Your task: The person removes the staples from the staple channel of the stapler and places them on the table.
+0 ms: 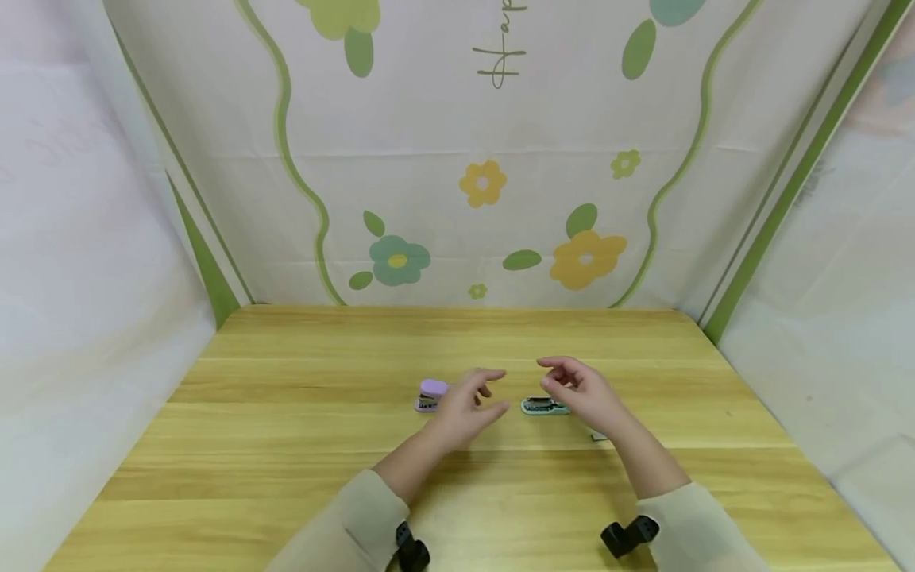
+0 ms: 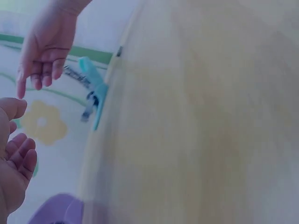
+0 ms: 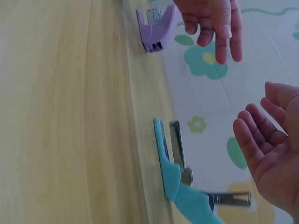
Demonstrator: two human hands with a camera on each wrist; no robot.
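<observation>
My left hand (image 1: 463, 409) hovers over the table with thumb and fingers apart, holding nothing. Just left of it stands a purple stapler (image 1: 432, 389), partly hidden by the hand in the head view. A teal stapler (image 1: 545, 407) lies opened wide; the right wrist view shows its teal base (image 3: 169, 175) and metal staple channel spread apart. Above its right end is my right hand (image 1: 582, 393), fingers loosely bent, with nothing in them. Neither hand touches a stapler.
Under the right wrist lies a small dark strip (image 1: 599, 436), mostly hidden. The wooden table (image 1: 286, 445) meets a flower-printed cloth (image 1: 429, 119) at the back, with pale cloth on both sides.
</observation>
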